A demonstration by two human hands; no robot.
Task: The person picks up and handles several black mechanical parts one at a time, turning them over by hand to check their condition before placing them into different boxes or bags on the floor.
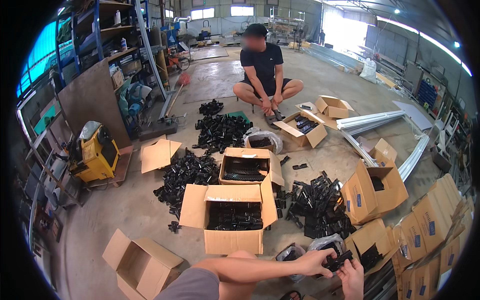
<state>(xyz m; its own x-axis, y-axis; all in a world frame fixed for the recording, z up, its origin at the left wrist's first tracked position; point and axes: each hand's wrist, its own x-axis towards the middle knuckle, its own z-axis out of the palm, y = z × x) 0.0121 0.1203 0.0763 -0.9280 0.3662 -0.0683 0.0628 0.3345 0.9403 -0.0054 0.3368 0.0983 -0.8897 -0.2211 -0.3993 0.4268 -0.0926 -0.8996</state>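
Note:
At the lower right, my left hand (314, 263) and my right hand (351, 278) are closed together on a black bracket-like part (339, 260). Its exact kind is too small to tell. Beneath and behind the hands are a clear plastic bag (327, 242) with dark contents and a cardboard box (378, 235) with black parts inside. An open carton (234, 242) filled with rows of black parts stands in front of me, left of my hands. Just behind it, another open carton (245, 153) also holds black parts.
Heaps of loose black parts (187, 182) lie left of the cartons, with another heap (320, 202) to the right. An open box (145, 267) sits at lower left. A co-worker (262, 65) sits opposite. White frames (370, 121) and a yellow machine (97, 157) flank the area.

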